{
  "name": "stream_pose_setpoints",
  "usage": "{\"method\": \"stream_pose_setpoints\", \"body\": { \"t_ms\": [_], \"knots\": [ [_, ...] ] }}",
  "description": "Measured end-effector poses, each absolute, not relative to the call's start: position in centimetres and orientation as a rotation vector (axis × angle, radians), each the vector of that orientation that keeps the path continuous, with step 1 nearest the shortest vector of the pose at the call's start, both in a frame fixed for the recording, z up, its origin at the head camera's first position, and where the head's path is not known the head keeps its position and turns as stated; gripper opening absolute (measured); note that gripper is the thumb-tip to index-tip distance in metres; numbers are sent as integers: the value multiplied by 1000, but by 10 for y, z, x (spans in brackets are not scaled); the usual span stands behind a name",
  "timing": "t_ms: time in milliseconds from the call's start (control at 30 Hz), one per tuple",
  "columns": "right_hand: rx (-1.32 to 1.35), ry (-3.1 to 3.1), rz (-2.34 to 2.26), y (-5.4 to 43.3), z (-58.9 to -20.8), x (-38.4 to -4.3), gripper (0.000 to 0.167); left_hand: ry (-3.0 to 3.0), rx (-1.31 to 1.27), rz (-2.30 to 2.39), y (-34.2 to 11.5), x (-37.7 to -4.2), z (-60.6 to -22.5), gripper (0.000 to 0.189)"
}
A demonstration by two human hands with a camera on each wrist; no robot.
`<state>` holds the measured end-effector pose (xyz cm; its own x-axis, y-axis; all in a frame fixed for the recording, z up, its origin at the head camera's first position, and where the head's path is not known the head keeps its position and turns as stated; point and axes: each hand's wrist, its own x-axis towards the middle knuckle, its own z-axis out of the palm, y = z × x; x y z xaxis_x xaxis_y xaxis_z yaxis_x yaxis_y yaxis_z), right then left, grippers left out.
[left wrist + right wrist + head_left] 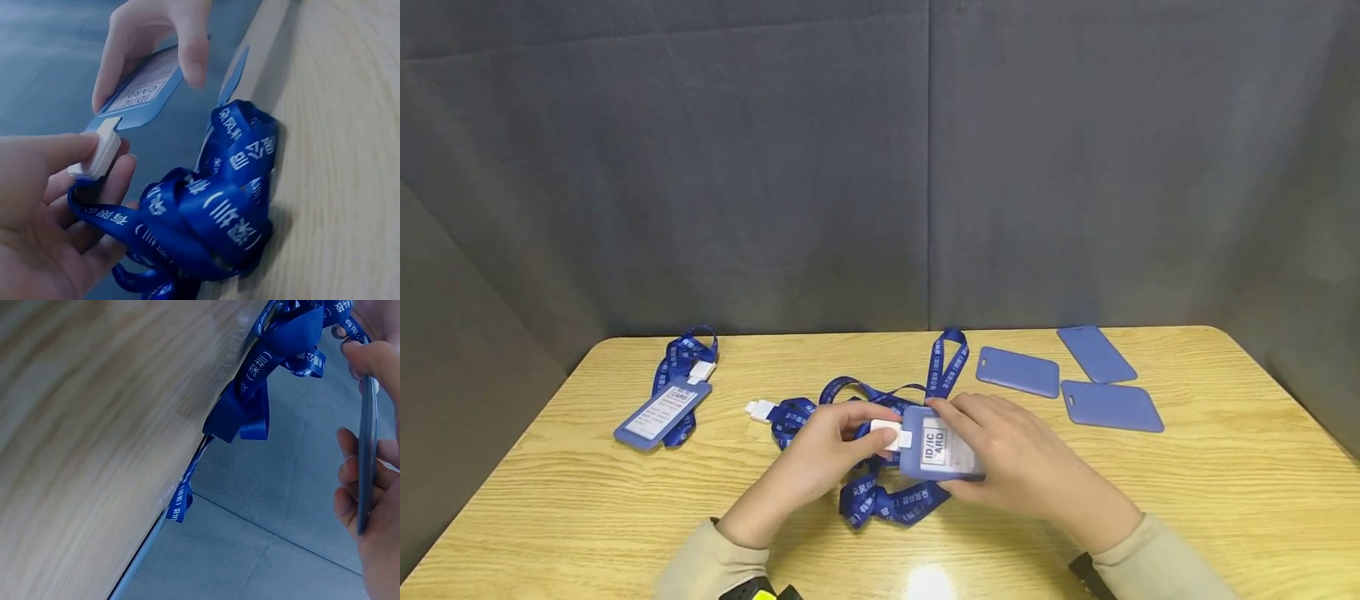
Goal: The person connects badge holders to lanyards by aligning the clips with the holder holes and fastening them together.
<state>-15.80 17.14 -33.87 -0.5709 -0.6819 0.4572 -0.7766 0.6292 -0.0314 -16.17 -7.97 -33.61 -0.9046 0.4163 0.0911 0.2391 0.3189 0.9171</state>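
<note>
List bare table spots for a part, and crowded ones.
Bare table: front-left, between the far-left badge and left sleeve; front-right, between the three loose holders and right sleeve. Crowded: centre, where left hand and right hand hold another badge over tangled lanyards; back-right, at those holders.

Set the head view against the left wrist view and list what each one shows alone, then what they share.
Only the head view: the finished badge on the left of the table, a free clip that no hand touches, and both sleeves.

Only the left wrist view: the palm side of the left grip, with fingers curled beneath the held clip.

Both: the left grip pinching that held clip, the right grip holding a card holder lettered "ID/IC", and printed blue ribbon.
</note>
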Motion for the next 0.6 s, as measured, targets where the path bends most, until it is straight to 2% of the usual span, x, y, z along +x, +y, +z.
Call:
{"method": "stream_pose_setpoints", "body": {
  "t_ms": [200,467,600],
  "knots": [
    [1095,-2470,351,170,-335,-157,89,2435,628,1612,-87,-163,-332,26],
    [1006,-2506,430,180,-324,-160,90,2556,596,1589,-92,-164,-329,38],
    [956,-2458,465,191,-317,-162,91,2577,552,1626,-94,-166,-328,35]
  ]
}}
